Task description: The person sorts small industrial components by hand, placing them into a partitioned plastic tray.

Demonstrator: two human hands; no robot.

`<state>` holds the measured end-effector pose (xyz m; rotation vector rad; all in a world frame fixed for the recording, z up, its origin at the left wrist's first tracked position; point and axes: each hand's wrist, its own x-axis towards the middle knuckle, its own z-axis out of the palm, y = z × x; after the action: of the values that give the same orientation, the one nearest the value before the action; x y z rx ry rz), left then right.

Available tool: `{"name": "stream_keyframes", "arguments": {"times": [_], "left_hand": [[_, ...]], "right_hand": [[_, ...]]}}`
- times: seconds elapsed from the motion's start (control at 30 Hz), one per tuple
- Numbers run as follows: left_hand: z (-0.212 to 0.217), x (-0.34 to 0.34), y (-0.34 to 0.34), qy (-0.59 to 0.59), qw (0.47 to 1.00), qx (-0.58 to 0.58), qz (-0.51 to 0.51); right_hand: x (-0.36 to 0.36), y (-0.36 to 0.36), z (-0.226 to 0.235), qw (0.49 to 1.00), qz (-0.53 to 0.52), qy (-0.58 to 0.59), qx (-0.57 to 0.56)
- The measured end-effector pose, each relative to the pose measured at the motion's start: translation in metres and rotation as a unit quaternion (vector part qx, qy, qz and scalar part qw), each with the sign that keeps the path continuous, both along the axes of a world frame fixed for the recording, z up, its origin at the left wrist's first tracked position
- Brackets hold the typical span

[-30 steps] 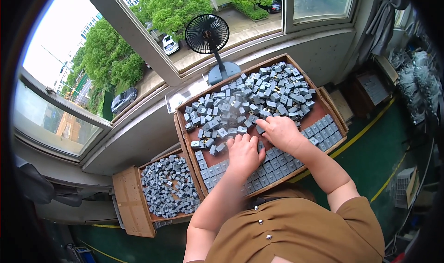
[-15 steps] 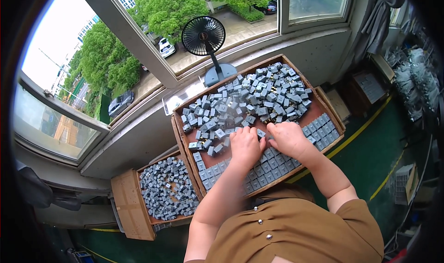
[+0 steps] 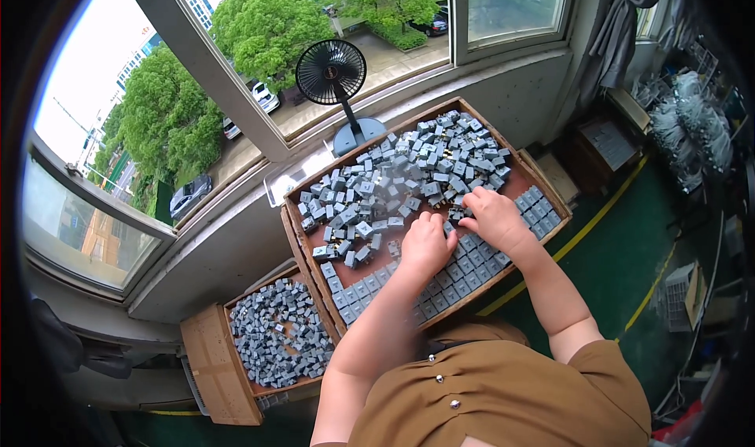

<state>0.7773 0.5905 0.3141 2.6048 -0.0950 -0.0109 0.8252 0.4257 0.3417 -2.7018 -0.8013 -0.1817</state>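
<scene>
A wooden tray (image 3: pixel 292 228) lies in front of me, heaped with several small grey cube-shaped parts (image 3: pixel 409 168). Along its near edge the same parts stand packed in neat rows (image 3: pixel 464 264). My left hand (image 3: pixel 425 244) rests palm down on the rows, fingers curled toward the loose heap. My right hand (image 3: pixel 494 217) sits just beside it at the edge of the heap, fingers bent over a few parts; whether it grips one is hidden.
A second, smaller wooden tray (image 3: pixel 206 360) of grey parts stands lower left. A black desk fan (image 3: pixel 333 76) stands on the window sill behind the tray. Shelves with bagged goods (image 3: pixel 692 140) and a green floor with yellow lines (image 3: pixel 653 290) lie to the right.
Both hands have stayed at the boundary between rows and heap, shifting slightly; the right hand has edged up toward the loose parts.
</scene>
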Motion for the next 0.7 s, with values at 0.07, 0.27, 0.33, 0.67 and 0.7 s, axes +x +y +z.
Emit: {"name": "stream_keyframes", "arguments": {"times": [0.07,0.27,0.33,0.67,0.7], "left_hand": [[0.005,-0.005,0.001,0.008,1.0,-0.005,-0.006],[-0.007,-0.018,-0.005,-0.047,0.999,-0.002,0.004],[-0.013,-0.019,-0.006,-0.1,0.995,0.022,0.011],[-0.02,-0.016,-0.005,-0.125,0.991,0.037,0.03],[-0.019,-0.017,-0.005,-0.119,0.992,0.043,0.026]], "right_hand": [[0.0,0.002,-0.007,0.999,-0.001,-0.028,-0.018],[0.013,0.013,-0.028,0.997,0.02,-0.065,-0.042],[0.021,0.016,-0.029,0.998,0.01,-0.053,-0.037],[0.021,0.021,-0.03,0.977,0.113,-0.177,-0.048],[0.025,0.024,-0.032,0.975,0.113,-0.184,-0.049]]}}
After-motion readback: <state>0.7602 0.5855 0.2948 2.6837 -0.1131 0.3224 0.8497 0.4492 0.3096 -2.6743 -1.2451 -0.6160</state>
